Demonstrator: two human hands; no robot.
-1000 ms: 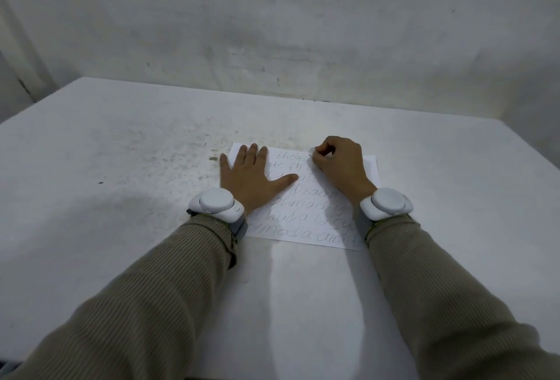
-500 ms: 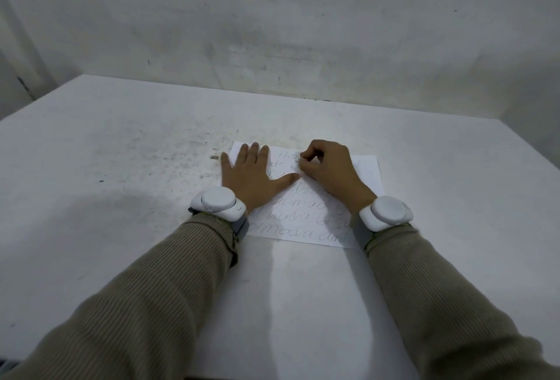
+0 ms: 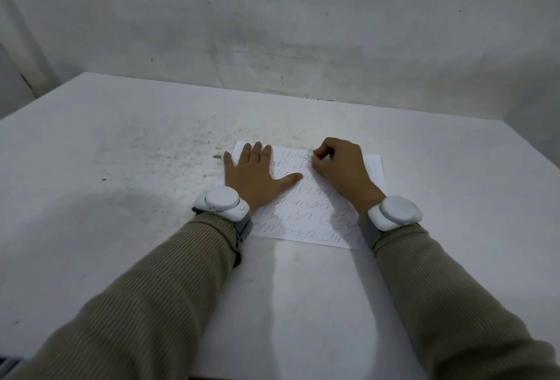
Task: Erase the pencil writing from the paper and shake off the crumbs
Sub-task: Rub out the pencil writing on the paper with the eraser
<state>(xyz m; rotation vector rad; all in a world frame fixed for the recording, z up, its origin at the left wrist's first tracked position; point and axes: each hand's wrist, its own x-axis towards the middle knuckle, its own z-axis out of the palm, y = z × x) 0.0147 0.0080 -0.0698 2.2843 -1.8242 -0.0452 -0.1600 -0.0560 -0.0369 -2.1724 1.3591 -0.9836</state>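
Observation:
A white sheet of paper [image 3: 374, 172] with several lines of pencil writing lies flat on the white table [image 3: 121, 198]. My left hand [image 3: 254, 175] presses flat on the sheet's left half, fingers straight and spread. My right hand [image 3: 339, 167] has its fingers curled at the top line of writing, pinching a small eraser [image 3: 312, 154] that is almost wholly hidden by the fingertips. Both wrists carry white round devices.
Dark specks and crumbs are scattered over the table [image 3: 194, 149] left of the paper, with one larger dark bit [image 3: 217, 156] near the sheet's top left corner. A grey wall [image 3: 272, 31] rises behind the table's far edge.
My right hand slid left along the top line, then back to the right. The left hand and the paper stayed put.

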